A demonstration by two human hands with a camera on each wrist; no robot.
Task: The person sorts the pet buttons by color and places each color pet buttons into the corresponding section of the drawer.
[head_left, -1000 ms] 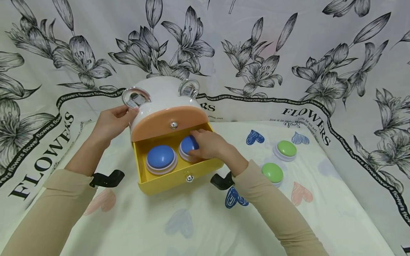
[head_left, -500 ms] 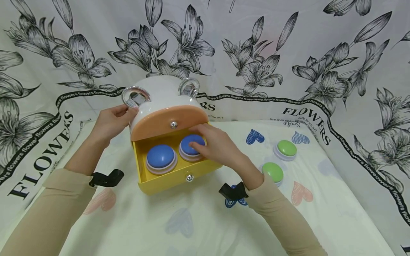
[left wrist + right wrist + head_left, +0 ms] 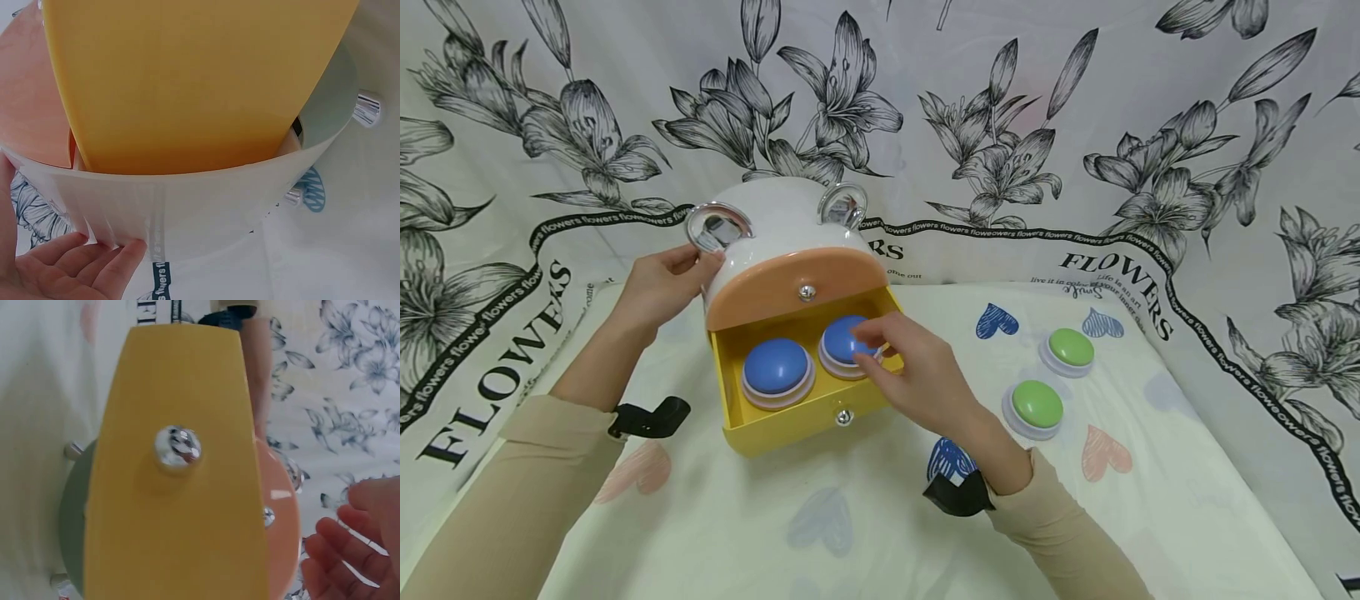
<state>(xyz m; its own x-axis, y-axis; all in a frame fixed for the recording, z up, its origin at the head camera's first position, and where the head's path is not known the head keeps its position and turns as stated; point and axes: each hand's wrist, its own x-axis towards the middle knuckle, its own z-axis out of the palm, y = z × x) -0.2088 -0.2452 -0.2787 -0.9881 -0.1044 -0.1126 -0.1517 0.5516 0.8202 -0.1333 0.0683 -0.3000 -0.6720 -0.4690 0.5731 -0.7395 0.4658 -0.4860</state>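
A white rounded cabinet (image 3: 775, 208) with silver rings on top has an orange drawer front (image 3: 771, 296) and, below it, a yellow drawer (image 3: 797, 432) pulled out. Two blue-topped round push buttons, the left button (image 3: 777, 367) and the right button (image 3: 841, 337), lie in the yellow drawer on pale bases. My left hand (image 3: 664, 287) touches the cabinet's side just under the left ring; in the left wrist view its fingertips (image 3: 134, 245) rest on the white shell. Over the drawer's right front corner, my right hand (image 3: 917, 367) has its fingers bent and apart, partly covering the right blue button.
Two green-topped push buttons, the nearer button (image 3: 1036, 406) and the farther button (image 3: 1070, 347), stand on the heart-patterned cloth (image 3: 880, 533) to the right. A flower-printed curtain (image 3: 970, 183) rises behind. A green drawer front (image 3: 72, 519) shows in the right wrist view.
My right hand has drawn away from the right blue button, back toward me and to the right, leaving that button in the drawer. My left hand stays at the cabinet's side.
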